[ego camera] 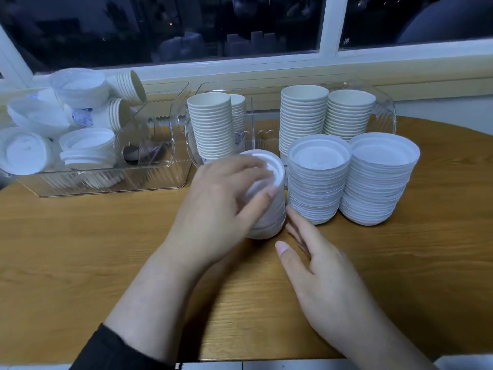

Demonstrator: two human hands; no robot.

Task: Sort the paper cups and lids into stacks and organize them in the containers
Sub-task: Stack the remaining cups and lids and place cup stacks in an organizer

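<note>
- Left hand point(221, 206) grips small lid stack point(266, 198), mid-table, touching the neighbouring lid stack point(317, 180).
- Right hand point(322, 271) relaxed, holding nothing.
- Advice: steady the base, square the lids before lifting.

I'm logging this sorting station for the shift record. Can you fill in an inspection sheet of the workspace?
Surface: wooden table, bare near side.
Job's things: three lid stacks on table; four cup stacks upright in right container; loose lids and cups jumbled in left container.
Clutter: nothing seen.
Hands: left hand grips smallest lid stack; right hand open beside it.
Cables: nothing seen.
Surroundings: dark window behind.
</note>
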